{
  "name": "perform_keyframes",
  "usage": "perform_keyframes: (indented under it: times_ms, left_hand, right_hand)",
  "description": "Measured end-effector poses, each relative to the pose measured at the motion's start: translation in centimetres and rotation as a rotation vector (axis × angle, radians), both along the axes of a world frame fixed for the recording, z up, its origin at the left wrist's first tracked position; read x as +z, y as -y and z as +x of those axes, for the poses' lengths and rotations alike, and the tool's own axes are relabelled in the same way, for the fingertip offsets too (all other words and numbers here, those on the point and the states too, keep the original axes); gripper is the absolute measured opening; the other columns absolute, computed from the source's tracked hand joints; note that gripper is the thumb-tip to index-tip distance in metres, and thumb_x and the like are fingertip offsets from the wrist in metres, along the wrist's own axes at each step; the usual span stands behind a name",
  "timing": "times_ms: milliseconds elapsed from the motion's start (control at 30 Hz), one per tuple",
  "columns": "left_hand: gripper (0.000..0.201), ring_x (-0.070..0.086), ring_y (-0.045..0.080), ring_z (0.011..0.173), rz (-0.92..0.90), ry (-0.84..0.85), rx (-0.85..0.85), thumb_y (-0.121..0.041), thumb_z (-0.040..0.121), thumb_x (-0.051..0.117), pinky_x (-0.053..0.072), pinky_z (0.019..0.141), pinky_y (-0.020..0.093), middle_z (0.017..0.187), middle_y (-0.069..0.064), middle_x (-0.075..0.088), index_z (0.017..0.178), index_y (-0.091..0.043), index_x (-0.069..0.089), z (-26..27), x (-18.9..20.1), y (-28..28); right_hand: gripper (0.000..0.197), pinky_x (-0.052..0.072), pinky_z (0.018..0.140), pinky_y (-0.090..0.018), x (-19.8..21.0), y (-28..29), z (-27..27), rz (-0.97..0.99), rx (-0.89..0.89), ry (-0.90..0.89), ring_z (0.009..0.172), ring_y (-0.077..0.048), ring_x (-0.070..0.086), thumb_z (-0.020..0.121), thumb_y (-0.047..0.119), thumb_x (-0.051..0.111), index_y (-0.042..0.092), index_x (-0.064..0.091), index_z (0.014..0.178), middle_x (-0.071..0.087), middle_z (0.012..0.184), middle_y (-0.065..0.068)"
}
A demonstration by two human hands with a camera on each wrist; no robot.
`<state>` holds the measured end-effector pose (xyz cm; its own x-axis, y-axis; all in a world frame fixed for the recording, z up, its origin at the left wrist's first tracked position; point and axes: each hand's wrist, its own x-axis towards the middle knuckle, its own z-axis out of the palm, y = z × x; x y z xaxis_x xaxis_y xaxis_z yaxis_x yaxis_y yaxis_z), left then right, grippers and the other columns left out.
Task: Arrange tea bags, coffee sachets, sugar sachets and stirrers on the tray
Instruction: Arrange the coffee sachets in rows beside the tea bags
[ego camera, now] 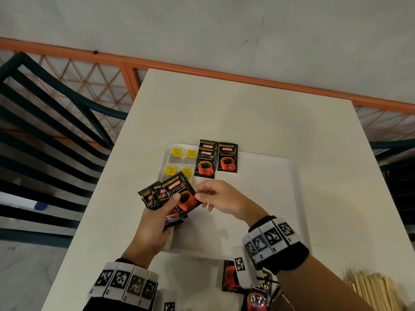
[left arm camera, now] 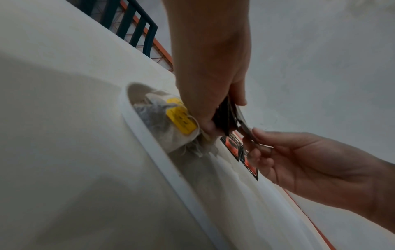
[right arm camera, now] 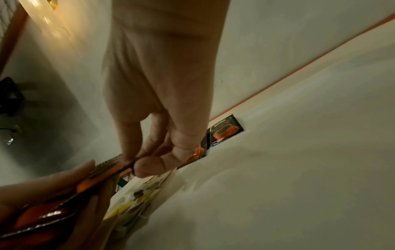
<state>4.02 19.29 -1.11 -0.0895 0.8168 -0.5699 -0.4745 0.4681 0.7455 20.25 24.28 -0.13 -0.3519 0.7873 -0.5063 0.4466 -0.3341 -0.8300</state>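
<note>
Four yellow-tagged tea bags sit in the tray's far left corner, three coffee sachets just beside them; loose stirrers lie on the table at near right; above the tray the left hand grips a fanned stack of sachets; the right hand pinches the top sachet's edge between thumb and forefinger.

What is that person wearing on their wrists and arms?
Both hands are bare. Each wrist carries a black band: the right wristband and the left wristband are ringed with white rectangular tiles printed with black square code patterns. Below the left band a dark sleeve shows. No gloves or rings are plainly visible.
</note>
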Motion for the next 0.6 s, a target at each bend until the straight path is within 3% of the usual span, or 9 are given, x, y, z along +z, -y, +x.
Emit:
perform_keyframes:
  times_ms: [133, 267, 333, 433, 600]
  left_hand:
    - [0.021, 0.066, 0.021, 0.070, -0.061, 0.058, -0.018, -0.013, 0.089, 0.053, 0.051, 0.054, 0.028, 0.089, 0.011, 0.069, 0.109, -0.012, 0.059, -0.1, 0.0, -0.2]
    - [0.017, 0.060, 0.020, 0.078, -0.106, 0.087, 0.026, -0.004, 0.087, 0.046, 0.045, 0.067, 0.030, 0.083, 0.008, 0.066, 0.093, -0.012, 0.059, -0.4, 0.0, -0.5]
    - [0.018, 0.060, 0.019, 0.081, -0.114, 0.057, 0.044, -0.003, 0.087, 0.046, 0.044, 0.073, 0.030, 0.079, 0.004, 0.068, 0.089, -0.015, 0.059, -0.6, -0.1, -0.6]
    - [0.017, 0.059, 0.019, 0.084, -0.112, 0.030, 0.042, -0.004, 0.088, 0.048, 0.042, 0.081, 0.033, 0.086, 0.006, 0.066, 0.088, -0.016, 0.059, -0.7, 0.0, -0.6]
    - [0.019, 0.062, 0.023, 0.086, -0.087, -0.003, 0.018, 0.001, 0.087, 0.050, 0.047, 0.082, 0.036, 0.092, 0.011, 0.066, 0.091, -0.014, 0.061, -0.3, 0.0, -0.3]
  right_hand:
    - [0.018, 0.051, 0.063, -0.016, -0.2, -0.3, 0.9, -0.028, -0.088, -0.055, 0.062, -0.009, 0.059, 0.091, 0.006, 0.053, 0.001, 0.061, 0.107, 0.062, 0.077, -0.004]
    - [0.011, 0.050, 0.060, -0.017, -0.1, -0.7, 2.0, -0.006, -0.289, -0.071, 0.065, -0.012, 0.058, 0.090, 0.005, 0.052, 0.007, 0.061, 0.094, 0.060, 0.078, -0.004]
    - [0.010, 0.046, 0.058, -0.018, -0.4, -1.2, 2.9, 0.019, -0.485, -0.024, 0.066, -0.012, 0.055, 0.089, 0.006, 0.053, 0.012, 0.061, 0.088, 0.059, 0.078, -0.003]
    - [0.011, 0.040, 0.057, -0.019, -1.4, -2.0, 4.3, 0.047, -0.694, 0.074, 0.064, -0.011, 0.050, 0.087, 0.008, 0.055, 0.012, 0.063, 0.093, 0.058, 0.075, -0.001]
    - [0.014, 0.039, 0.057, -0.020, -2.5, -2.6, 4.8, 0.117, -0.752, 0.230, 0.066, -0.014, 0.051, 0.087, 0.011, 0.054, 0.013, 0.067, 0.093, 0.057, 0.068, 0.005]
